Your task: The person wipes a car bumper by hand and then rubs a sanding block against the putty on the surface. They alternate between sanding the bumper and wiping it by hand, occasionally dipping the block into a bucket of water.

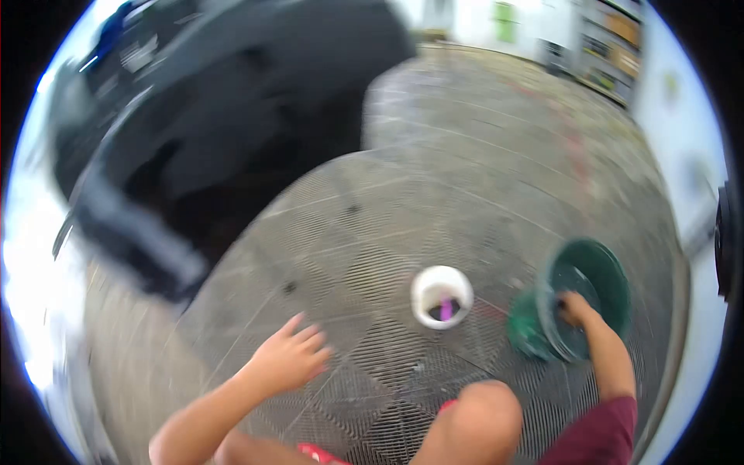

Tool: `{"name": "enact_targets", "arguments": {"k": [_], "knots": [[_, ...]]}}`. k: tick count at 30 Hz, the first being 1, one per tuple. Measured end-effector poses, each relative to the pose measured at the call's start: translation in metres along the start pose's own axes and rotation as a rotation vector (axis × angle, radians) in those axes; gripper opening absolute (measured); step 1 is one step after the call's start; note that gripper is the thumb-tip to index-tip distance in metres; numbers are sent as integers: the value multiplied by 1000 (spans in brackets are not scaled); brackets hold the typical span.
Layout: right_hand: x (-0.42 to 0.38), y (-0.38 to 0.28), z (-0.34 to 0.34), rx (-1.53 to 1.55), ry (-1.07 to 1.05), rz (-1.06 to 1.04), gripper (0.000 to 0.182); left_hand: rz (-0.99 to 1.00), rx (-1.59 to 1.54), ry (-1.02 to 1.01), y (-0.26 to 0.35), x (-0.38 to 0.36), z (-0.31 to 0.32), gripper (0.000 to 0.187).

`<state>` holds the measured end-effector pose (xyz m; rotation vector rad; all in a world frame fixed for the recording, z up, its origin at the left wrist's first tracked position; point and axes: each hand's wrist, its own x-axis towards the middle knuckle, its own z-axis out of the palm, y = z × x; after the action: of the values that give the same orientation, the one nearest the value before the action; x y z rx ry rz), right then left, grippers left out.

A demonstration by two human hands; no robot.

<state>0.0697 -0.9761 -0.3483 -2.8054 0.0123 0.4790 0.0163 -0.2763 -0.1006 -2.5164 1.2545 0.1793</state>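
My left hand (293,358) hangs in the air over the floor, empty, with its fingers apart. My right hand (576,308) reaches inside a dark green bucket (542,267), its fingers curled by a small dark shape that is too blurred to name. Liquid seems to lie in the bucket, though its bottom is hard to make out. Between my two hands, a white bucket (419,298) stands upright on the floor. Inside it are something dark and a purple piece (446,308).
A large black car (256,116) fills the upper left. Ribbed grey tiles (380,271) cover the floor. At the far right back stand shelves (608,50) with boxes. A white wall (670,101) runs along the right side. My bare knee (488,415) is in front.
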Motion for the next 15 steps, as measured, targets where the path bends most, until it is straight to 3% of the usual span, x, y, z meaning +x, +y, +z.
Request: {"name": "enact_targets", "arguments": {"k": [2,3,5,6,8,10,12,15], "knots": [[-9,-15,-37,-118,196,-270,35,-32,107,56,-4,-12,-16,30],[-23,-58,-83,5,95,-238,38,-50,172,89,-5,-14,-23,29],[-47,-135,-157,-175,39,-460,35,-121,303,247,-13,-23,-24,28],[-56,-186,-191,-312,5,-518,34,-153,312,242,-16,-25,-32,28],[-67,-300,-245,-319,-120,-718,40,-189,512,282,-19,-20,-55,28],[-76,-418,-287,-270,-148,-998,35,-192,578,310,-31,-16,-75,30],[-84,-528,-321,-250,15,-1198,42,-197,642,324,-41,-23,-92,31],[-74,-614,-337,-120,738,-1432,44,-297,630,217,-61,-42,-121,39]]}}
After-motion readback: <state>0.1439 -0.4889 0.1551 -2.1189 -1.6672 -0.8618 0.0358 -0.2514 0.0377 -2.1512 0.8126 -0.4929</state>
